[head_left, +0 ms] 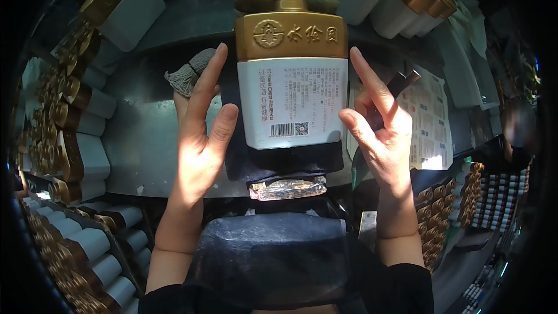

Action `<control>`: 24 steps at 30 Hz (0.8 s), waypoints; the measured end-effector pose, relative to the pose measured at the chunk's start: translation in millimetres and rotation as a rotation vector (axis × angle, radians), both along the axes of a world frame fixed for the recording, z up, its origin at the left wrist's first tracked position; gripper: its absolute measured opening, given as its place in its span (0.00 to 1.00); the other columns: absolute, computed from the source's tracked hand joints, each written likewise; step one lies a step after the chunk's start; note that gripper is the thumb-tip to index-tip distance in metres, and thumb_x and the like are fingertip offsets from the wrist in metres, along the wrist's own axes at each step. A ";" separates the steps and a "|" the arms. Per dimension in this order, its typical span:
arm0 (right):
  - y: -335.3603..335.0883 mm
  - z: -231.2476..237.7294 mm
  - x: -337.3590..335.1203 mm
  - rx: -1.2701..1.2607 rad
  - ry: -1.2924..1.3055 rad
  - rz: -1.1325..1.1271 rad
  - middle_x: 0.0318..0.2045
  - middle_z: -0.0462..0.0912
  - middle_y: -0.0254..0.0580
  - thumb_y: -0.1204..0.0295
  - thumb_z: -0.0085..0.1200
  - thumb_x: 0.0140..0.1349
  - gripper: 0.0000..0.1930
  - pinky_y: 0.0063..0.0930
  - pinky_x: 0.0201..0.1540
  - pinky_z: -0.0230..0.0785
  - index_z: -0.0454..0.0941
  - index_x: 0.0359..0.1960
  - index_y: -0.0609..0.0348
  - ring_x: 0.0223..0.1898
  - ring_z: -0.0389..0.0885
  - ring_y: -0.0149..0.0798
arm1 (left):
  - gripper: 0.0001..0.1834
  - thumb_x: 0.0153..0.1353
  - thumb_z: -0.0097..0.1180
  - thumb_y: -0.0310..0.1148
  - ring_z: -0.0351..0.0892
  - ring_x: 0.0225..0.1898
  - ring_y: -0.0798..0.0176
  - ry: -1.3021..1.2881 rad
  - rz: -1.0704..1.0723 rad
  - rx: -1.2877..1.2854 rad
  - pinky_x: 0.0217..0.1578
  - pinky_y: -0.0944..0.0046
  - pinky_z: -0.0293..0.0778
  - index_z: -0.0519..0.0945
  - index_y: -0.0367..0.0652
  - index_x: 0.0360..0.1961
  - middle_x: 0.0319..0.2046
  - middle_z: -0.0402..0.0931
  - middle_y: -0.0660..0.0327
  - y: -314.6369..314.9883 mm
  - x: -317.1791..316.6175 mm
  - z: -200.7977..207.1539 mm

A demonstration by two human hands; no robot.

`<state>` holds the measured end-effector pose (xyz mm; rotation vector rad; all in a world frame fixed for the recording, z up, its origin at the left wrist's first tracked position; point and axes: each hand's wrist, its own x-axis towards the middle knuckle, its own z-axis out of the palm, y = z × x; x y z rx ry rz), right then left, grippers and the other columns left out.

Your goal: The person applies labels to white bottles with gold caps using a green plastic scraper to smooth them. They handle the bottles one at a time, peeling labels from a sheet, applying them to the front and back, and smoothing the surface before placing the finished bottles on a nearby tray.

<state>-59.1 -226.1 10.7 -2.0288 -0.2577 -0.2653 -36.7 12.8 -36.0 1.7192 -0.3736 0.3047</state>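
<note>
A white bottle with an embossed gold shoulder lies in front of me, its printed face toward me and its short neck pointing away. Both hands are beside it, one on each side, without clear contact. My left hand has its index finger and thumb stretched out, while a bundle of grey yarn sticks out behind its other fingers, which seem to hold it. On the other side, my right hand points its index finger and thumb toward the bottle. Its remaining fingers curl round a dark tool with a shiny metal end.
Dark cloth lies under the bottle on a metal worktable. A crumpled, taped block sits at the near edge. Printed paper lies at right. Many gold-and-white bottles crowd the far side, the left and the lower right.
</note>
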 end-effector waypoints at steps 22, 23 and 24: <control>-49.3 13.3 33.9 0.721 0.354 0.080 0.24 0.73 0.25 0.61 0.57 0.65 0.27 0.14 0.29 0.62 0.70 0.61 0.63 0.26 0.69 0.20 | 0.51 0.48 0.68 0.44 0.56 0.64 0.54 0.027 -0.079 0.071 0.67 0.50 0.47 0.56 0.49 0.72 0.65 0.62 0.53 -11.2 -4.8 2.0; -83.9 5.7 45.9 0.818 0.362 0.098 0.28 0.75 0.28 0.61 0.55 0.66 0.25 0.14 0.32 0.65 0.70 0.60 0.64 0.30 0.71 0.21 | 0.52 0.48 0.69 0.43 0.57 0.64 0.53 0.039 -0.098 0.106 0.67 0.48 0.46 0.54 0.49 0.72 0.65 0.62 0.53 -12.8 -3.5 2.8; -108.7 -3.5 52.2 0.914 0.367 0.117 0.32 0.77 0.30 0.61 0.53 0.68 0.24 0.15 0.35 0.67 0.70 0.59 0.65 0.34 0.73 0.21 | 0.54 0.48 0.70 0.43 0.58 0.63 0.52 0.052 -0.119 0.144 0.67 0.47 0.45 0.52 0.49 0.73 0.65 0.61 0.53 -14.8 -1.8 1.3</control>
